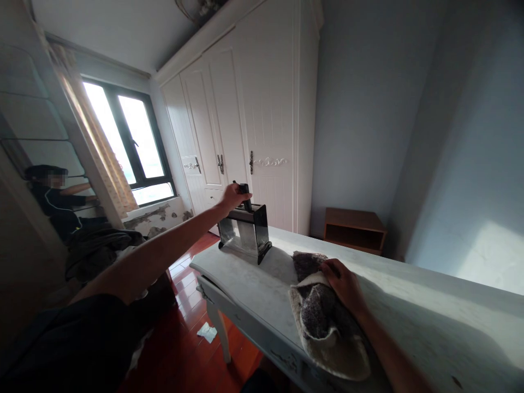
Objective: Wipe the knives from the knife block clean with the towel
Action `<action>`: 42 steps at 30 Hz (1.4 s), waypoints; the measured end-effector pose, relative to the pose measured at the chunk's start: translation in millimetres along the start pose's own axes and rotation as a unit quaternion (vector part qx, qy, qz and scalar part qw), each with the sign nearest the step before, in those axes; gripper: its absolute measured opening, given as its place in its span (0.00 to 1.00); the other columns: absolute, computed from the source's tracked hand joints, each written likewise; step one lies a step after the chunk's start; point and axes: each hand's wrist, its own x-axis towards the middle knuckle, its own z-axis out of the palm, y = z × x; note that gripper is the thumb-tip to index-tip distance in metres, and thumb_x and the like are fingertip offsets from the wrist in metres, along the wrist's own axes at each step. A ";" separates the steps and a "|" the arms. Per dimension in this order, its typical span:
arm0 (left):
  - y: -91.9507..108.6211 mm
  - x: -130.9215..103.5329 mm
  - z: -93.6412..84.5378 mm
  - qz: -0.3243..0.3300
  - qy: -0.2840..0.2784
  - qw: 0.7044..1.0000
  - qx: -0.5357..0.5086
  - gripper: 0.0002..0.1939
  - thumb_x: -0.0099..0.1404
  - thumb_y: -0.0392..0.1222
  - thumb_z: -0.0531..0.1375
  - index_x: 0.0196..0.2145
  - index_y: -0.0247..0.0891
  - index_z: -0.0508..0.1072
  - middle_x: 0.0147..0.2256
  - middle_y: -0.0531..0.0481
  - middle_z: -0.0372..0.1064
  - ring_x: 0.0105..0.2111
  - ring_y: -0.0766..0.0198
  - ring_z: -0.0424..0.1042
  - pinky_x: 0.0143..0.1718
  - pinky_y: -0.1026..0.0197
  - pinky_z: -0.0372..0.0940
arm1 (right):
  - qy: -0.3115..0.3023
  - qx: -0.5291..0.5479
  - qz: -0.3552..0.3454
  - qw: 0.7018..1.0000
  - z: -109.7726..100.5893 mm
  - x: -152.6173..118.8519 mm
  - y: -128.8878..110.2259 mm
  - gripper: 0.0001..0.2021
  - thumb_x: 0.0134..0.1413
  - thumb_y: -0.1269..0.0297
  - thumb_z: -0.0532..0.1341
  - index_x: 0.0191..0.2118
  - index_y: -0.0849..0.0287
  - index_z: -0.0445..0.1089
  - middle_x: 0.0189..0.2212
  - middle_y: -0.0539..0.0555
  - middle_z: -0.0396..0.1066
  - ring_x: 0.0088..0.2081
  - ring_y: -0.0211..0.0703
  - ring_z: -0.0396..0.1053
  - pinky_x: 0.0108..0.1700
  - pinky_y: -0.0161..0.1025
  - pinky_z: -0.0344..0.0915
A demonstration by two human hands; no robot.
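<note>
My left hand (235,196) reaches forward, its fingers closed around a black upright piece at the top of a clear box (245,232) with a black frame and black feet. The box stands on the far left end of a white table (262,281); whether the black piece is fixed to it I cannot tell. Nearer to me lies a crumpled, fuzzy grey-and-white cloth (321,311), partly folded over itself. My right hand (341,284) rests on its right side, fingers curled and gripping its upper edge.
Behind the table stands a white wardrobe (270,98), with a brown open-fronted cabinet (355,224) beside it. Dark clothes (102,245) are heaped at the left, near a curtained window (135,136). A white paper scrap (207,332) lies on the red floor. A person's figure (61,202) shows far left.
</note>
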 end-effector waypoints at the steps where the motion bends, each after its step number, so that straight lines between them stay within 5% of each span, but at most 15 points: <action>1: 3.0 0.5 -1.4 0.000 -0.001 1.000 -0.002 0.19 0.38 0.34 0.73 0.25 0.32 0.67 0.23 0.52 0.70 0.24 0.65 0.70 0.25 0.62 0.66 | 0.004 0.002 -0.002 1.000 0.5 0.1 0.3 0.19 0.49 0.44 0.56 0.33 0.56 0.70 0.33 0.56 0.75 0.37 0.53 0.71 0.43 0.47 0.63; 17: 88.4 26.8 -35.1 0.065 0.052 0.996 -0.018 0.15 0.43 0.29 0.71 0.26 0.29 0.69 0.26 0.47 0.71 0.27 0.63 0.72 0.34 0.53 0.72 | -0.001 0.001 -0.013 1.000 3.5 1.9 7.2 0.20 0.51 0.43 0.55 0.33 0.56 0.70 0.33 0.56 0.75 0.37 0.53 0.71 0.42 0.47 0.64; 28: 143.6 19.4 -61.6 0.133 0.127 0.983 -0.017 0.09 0.51 0.28 0.66 0.28 0.29 0.69 0.29 0.47 0.69 0.31 0.61 0.73 0.40 0.48 0.71 | -0.011 0.003 0.002 1.000 3.2 2.1 10.7 0.20 0.51 0.43 0.55 0.34 0.55 0.70 0.34 0.55 0.75 0.39 0.54 0.71 0.44 0.48 0.63; 34: 150.0 -1.3 -66.1 0.165 0.151 0.974 -0.023 0.09 0.52 0.30 0.65 0.31 0.30 0.70 0.31 0.47 0.72 0.32 0.63 0.73 0.40 0.54 0.71 | -0.020 0.018 -0.001 1.000 3.6 3.1 12.9 0.21 0.50 0.42 0.56 0.34 0.56 0.70 0.34 0.56 0.75 0.39 0.55 0.71 0.45 0.48 0.63; 42: 137.0 -37.7 -49.3 0.162 0.041 0.985 -0.047 0.12 0.49 0.29 0.67 0.34 0.29 0.72 0.33 0.45 0.75 0.34 0.61 0.75 0.42 0.53 0.72 | -0.013 0.008 -0.001 1.000 0.4 -0.7 10.9 0.21 0.49 0.42 0.55 0.33 0.56 0.70 0.33 0.56 0.74 0.38 0.54 0.70 0.44 0.48 0.63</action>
